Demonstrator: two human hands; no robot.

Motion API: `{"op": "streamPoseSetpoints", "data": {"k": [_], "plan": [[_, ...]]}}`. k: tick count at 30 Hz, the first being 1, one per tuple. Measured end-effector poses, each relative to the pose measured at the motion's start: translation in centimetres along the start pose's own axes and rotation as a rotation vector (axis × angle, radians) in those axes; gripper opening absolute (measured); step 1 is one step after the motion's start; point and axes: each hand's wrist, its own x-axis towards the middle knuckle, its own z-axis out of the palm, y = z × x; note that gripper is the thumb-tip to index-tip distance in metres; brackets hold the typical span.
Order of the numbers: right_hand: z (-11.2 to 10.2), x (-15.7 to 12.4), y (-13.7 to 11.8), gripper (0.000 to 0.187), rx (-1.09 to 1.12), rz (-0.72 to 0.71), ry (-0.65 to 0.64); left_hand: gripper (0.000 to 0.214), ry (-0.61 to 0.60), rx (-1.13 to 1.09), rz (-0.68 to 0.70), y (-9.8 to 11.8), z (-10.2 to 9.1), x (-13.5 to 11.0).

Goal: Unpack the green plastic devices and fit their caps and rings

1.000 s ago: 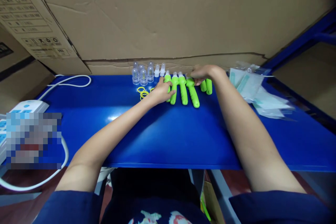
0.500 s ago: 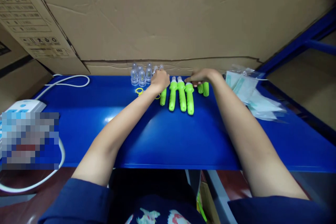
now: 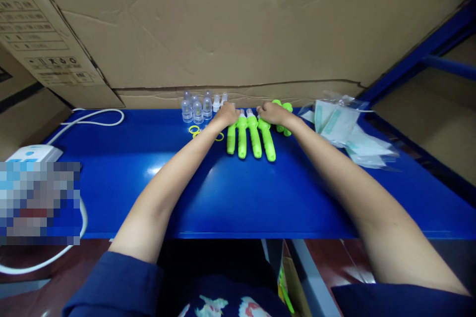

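Note:
Four-in-a-row style, several bright green plastic handles with pale tips lie side by side on the blue table. My left hand (image 3: pixel 228 114) is closed at the upper end of the leftmost green handle (image 3: pixel 231 141), hiding its tip. My right hand (image 3: pixel 270 113) is closed over the top of the rightmost green handle (image 3: pixel 267 143); its fingertips are partly hidden. Between them lie two more green handles, one on the left (image 3: pixel 242 141) and one on the right (image 3: pixel 255 138), their clear tips showing. Behind my right wrist are further green pieces (image 3: pixel 287 107).
Clear domed caps (image 3: pixel 197 110) stand left of my left hand, with small white nozzles (image 3: pixel 216 103) beside them. Yellow rings (image 3: pixel 194 130) lie in front. Plastic-wrapped packets (image 3: pixel 340 121) are at right, a white power strip (image 3: pixel 35 152) at left. Cardboard (image 3: pixel 223 29) walls the back.
My right hand has moved left from the green pieces onto the rightmost handle's top, uncovering those pieces. My left hand stays by the leftmost handle. The view has shifted slightly.

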Motion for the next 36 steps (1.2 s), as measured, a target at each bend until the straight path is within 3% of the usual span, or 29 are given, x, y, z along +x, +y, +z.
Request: {"op": "streamPoseSetpoints", "data": {"k": [7,14,24,29,33,36], "plan": [[0.2,-1.1,-0.6,0.045,-0.144,0.051,0.088,0.052,0.121,-0.047,-0.082,0.0,-0.4,-1.2],[0.0,-1.0,-0.8,0.04,-0.042,0.1,0.194,0.044,0.298,0.028,0.066,-0.3,-0.8,-2.4],[0.9,-0.3,-0.9,0.035,0.037,0.036,0.181,0.037,0.2,0.028,0.038,-1.7,-1.8,-3.1],[0.9,-0.7,-1.7,0.04,0.029,0.034,0.129,0.041,0.227,0.116,0.022,-0.4,-2.1,-3.6],[0.8,-0.7,-1.9,0.038,0.064,0.071,0.078,0.039,0.338,0.116,0.063,1.5,-1.1,-3.6],[1.1,-0.8,-1.7,0.038,0.087,0.069,0.075,0.038,0.316,0.126,0.121,2.7,-0.2,-2.8]]}}
